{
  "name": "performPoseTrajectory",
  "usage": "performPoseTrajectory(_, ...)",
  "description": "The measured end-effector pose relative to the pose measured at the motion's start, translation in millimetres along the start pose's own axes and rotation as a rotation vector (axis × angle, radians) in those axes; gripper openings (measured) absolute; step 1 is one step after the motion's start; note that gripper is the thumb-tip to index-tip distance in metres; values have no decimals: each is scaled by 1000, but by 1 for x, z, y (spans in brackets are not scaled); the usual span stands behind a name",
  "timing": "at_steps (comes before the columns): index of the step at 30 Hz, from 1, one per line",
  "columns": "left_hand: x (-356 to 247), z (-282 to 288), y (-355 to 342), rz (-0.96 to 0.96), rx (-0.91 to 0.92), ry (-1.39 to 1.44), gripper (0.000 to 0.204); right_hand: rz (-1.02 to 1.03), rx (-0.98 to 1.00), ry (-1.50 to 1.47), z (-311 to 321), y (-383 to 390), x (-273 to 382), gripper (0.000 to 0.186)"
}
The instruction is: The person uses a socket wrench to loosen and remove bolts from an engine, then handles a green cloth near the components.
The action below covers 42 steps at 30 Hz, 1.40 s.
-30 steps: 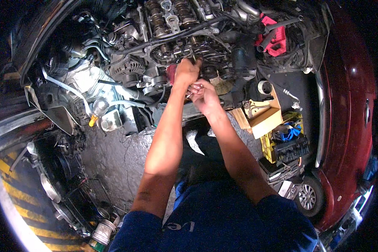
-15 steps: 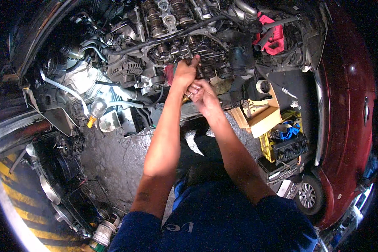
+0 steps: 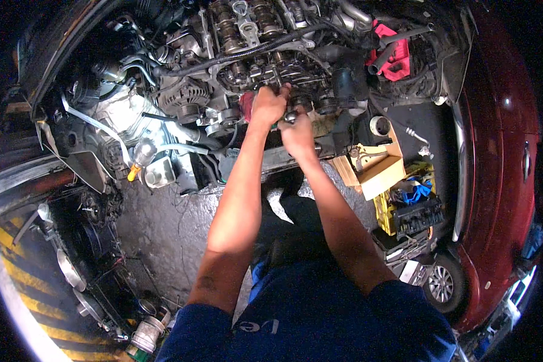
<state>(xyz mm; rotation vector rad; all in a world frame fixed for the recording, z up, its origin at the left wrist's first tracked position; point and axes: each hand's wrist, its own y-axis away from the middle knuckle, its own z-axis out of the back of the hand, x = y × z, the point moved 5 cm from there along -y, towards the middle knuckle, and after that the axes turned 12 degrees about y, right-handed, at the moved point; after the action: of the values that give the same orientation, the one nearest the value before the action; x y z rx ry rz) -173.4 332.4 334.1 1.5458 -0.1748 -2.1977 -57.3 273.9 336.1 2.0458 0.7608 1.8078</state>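
Observation:
My left hand [image 3: 271,107] is closed around something hidden at the front of the open engine [image 3: 244,42], just below an upright metal shaft [image 3: 277,77]. A red object [image 3: 246,105] shows behind that hand, too covered to identify. Immediately below and right, my right hand [image 3: 295,133] is closed on a shiny metal tool [image 3: 291,118], probably a wrench, with only its rounded end visible. The alternator [image 3: 176,99] and a belt pulley [image 3: 220,123] lie to the left of my hands.
A lit work lamp [image 3: 143,158] rests at left. A pink tray [image 3: 397,66] sits upper right; an open cardboard box [image 3: 380,175] and yellow crate [image 3: 384,217] stand below it. A dark red car [image 3: 501,181] borders the right side. Removed parts [image 3: 72,271] lie lower left.
My right hand has turned and shifted slightly right and down from beneath my left, exposing the shiny tool end. My left hand remains in nearly the same place.

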Motion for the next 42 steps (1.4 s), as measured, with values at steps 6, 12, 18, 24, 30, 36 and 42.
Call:
performPoseTrajectory(6, -17, 6, 5, -24, -33, 106, 54, 324, 56, 60, 10, -12, 6, 32)
performPoseTrajectory(12, -37, -4, 32, 349, 218, 365, 44, 92, 326, -822, -7, 0, -9, 16)
performPoseTrajectory(18, -33, 1, 20, 46, 0, -54, 49, 309, -147, 284, 19, -14, -10, 19)
performPoseTrajectory(24, -23, -5, 17, 113, 131, 192, 55, -37, 89, -235, 16, -24, -34, 8)
performPoseTrajectory(30, -22, -1, 17, 61, -48, -84, 59, 121, -59, 4, 14, -11, -9, 13)
performPoseTrajectory(36, -24, -13, 18, -2, 52, 370, 49, -64, 8, -31, 27, -24, -26, 13)
performPoseTrajectory(42, -16, 3, 17, 51, -57, 42, 48, 412, -332, 870, 11, 1, 22, 30)
